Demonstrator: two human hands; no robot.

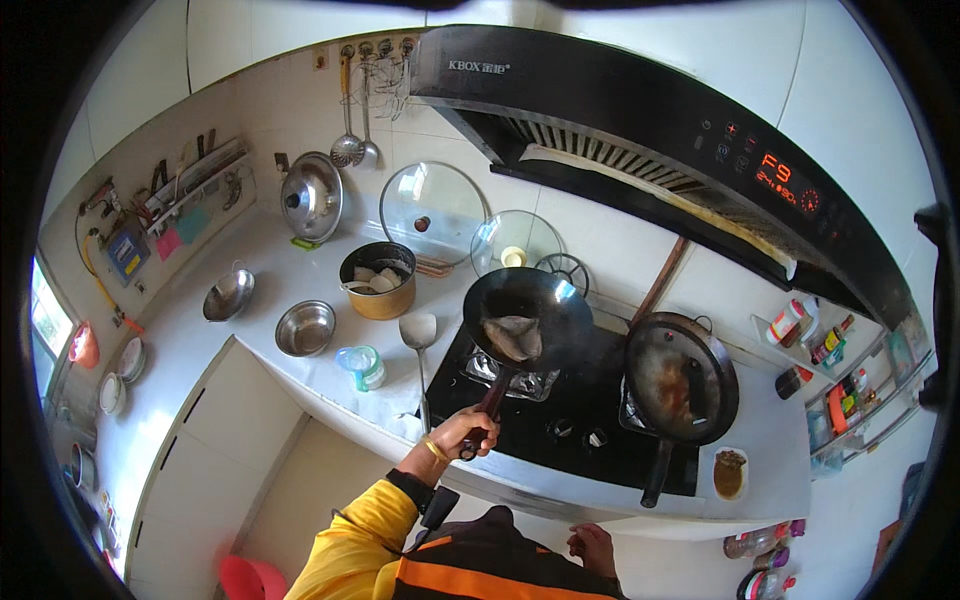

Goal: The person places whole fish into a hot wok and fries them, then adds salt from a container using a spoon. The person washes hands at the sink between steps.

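My left hand grips the dark handle of a black wok, which is over the left burner of a black gas hob. Inside the wok lie pieces of food, perhaps fish. Held low before my body, my right hand is at the counter's front, its fingers partly curled; whether it holds anything cannot be made out. On the right burner stands a lidded pan, its handle pointing towards me. A metal spatula rests on the counter left of the hob.
Left on the counter are a pot holding pale food and a spoon, a steel bowl and a lidded plastic container. Glass lids lean on the wall. A dish of brown sauce sits right, beneath the range hood's far end.
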